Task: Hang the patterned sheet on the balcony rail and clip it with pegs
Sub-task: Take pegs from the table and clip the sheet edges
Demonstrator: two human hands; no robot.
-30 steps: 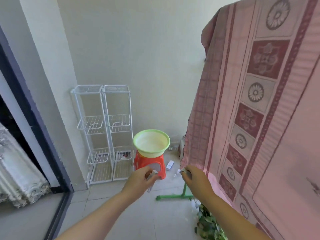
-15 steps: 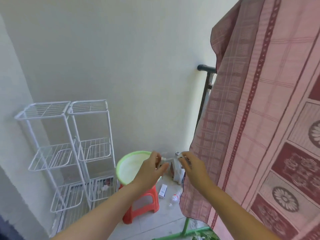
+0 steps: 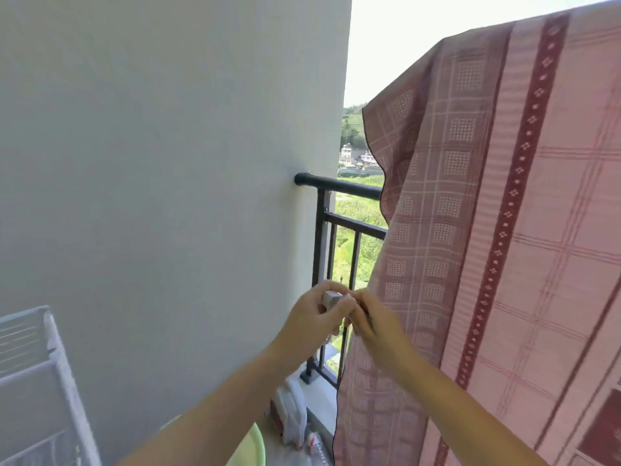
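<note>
Beside the black metal balcony rail, which juts from the pale plastered wall, the pink and maroon patterned cotton sheet hangs draped from a line above the rail's height. Its long axis runs downward, with the maroon diamond-dotted stripe slanting from upper right to lower left, and its left edge falls in front of the rail's upright bars.

Just below the rail and at that left edge, both hands meet. The left hand is closed around a small pale peg, thumb and fingers pinching it, its blunt end pointing up toward the rail. The right hand is closed in a narrow pinch against the sheet's edge, fingertips touching the left hand's; whether it also grips the peg cannot be told.

Below the rail, on the ledge at its foot, stands a white plastic jug with a crumpled clear bottle just beside it. A light green plastic basin shows near the left forearm, and a white wire rack stands well to the left of the rail, against the wall.
</note>
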